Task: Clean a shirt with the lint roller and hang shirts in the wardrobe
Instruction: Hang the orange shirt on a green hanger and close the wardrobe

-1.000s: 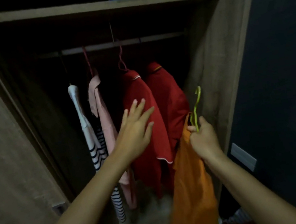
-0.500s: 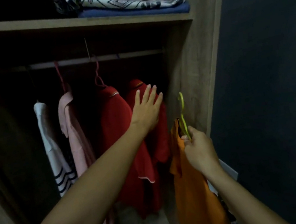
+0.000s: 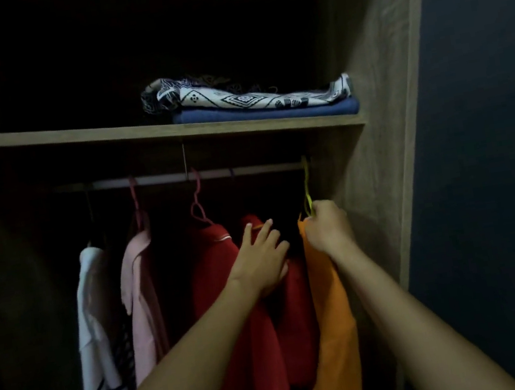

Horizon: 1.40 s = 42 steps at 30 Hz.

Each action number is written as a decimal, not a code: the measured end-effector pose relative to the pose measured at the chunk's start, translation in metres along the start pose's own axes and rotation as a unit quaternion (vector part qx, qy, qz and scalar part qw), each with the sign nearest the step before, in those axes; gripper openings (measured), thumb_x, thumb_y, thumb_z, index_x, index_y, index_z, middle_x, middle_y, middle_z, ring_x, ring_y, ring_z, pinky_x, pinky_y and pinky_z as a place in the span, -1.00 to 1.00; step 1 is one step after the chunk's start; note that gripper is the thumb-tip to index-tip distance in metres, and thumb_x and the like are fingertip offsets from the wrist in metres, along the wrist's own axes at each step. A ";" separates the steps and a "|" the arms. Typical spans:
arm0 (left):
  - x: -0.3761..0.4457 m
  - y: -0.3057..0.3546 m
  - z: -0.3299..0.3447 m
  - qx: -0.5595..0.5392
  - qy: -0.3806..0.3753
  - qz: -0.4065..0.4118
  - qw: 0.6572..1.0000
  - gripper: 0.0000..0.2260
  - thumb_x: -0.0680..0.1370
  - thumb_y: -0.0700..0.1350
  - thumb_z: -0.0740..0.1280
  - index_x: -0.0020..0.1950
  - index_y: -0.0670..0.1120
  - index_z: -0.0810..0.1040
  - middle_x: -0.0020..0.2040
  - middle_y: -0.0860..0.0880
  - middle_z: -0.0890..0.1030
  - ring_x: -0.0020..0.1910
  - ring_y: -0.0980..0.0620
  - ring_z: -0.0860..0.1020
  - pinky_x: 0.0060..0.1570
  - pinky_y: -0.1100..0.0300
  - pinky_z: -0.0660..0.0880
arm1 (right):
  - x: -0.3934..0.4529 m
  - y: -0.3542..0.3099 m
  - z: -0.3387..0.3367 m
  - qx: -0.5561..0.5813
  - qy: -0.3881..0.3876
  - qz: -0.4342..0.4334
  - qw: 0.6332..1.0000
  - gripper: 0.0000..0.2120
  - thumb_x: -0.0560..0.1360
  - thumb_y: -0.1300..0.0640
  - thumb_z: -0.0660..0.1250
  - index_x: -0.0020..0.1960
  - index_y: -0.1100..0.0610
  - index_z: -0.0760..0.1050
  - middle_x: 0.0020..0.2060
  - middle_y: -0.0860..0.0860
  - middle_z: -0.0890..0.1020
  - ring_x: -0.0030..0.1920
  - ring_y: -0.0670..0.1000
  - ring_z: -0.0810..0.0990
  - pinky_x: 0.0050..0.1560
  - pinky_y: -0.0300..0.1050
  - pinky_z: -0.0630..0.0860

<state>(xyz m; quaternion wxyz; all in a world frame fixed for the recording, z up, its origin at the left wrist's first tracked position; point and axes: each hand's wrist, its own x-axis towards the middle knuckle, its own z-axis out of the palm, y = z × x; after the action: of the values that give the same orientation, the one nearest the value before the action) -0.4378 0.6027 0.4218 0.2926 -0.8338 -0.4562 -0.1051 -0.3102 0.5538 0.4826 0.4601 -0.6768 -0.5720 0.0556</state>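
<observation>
Orange shirt hangs at the rod's right end on a green hanger. Right hand grips the hanger neck; left hand, fingers spread, pushes the red shirts aside.

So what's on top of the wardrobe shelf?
On the wardrobe shelf, toward its right end, a folded blue cloth lies with a black-and-white patterned cloth on it. The shelf's left and back are too dark to tell.
</observation>
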 end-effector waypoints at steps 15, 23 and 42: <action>-0.025 -0.005 0.028 -0.041 0.027 -0.220 0.974 -0.33 0.58 -0.04 0.19 0.55 -0.17 -0.12 0.55 -0.28 -0.05 0.54 -0.23 -0.09 0.49 -0.14 -0.15 | 0.068 -0.001 0.065 0.034 -0.062 -0.022 0.997 -0.77 0.48 0.34 0.22 0.08 0.27 0.58 0.03 0.20 0.63 0.09 0.19 0.61 -0.13 -0.22 0.40; -0.022 -0.003 0.037 -0.031 0.029 -0.190 0.981 -0.39 0.62 0.01 0.12 0.56 -0.15 -0.09 0.57 -0.20 -0.03 0.56 -0.11 -0.09 0.47 -0.24 -0.17 | 0.076 -0.006 0.063 0.023 -0.028 -0.018 0.999 -0.80 0.51 0.36 0.19 0.04 0.31 0.54 0.04 0.21 0.61 0.07 0.19 0.60 -0.14 -0.19 0.41; -0.035 0.037 0.031 -0.066 0.074 -0.200 0.975 -0.41 0.61 -0.11 0.13 0.54 -0.23 -0.07 0.52 -0.35 0.06 0.54 -0.22 -0.03 0.50 -0.13 -0.15 | -0.058 0.102 0.083 0.007 -0.067 -0.141 0.988 -0.22 0.60 0.25 0.17 0.53 -0.07 -0.32 -0.02 0.06 0.59 -0.21 -0.07 0.60 -0.17 -0.18 0.59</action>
<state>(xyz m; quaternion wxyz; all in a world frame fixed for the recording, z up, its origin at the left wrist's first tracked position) -0.4298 0.5813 0.3671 0.2434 -0.7332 -0.5825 -0.2528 -0.3060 0.5602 0.3397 0.4285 -0.5808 -0.6910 0.0397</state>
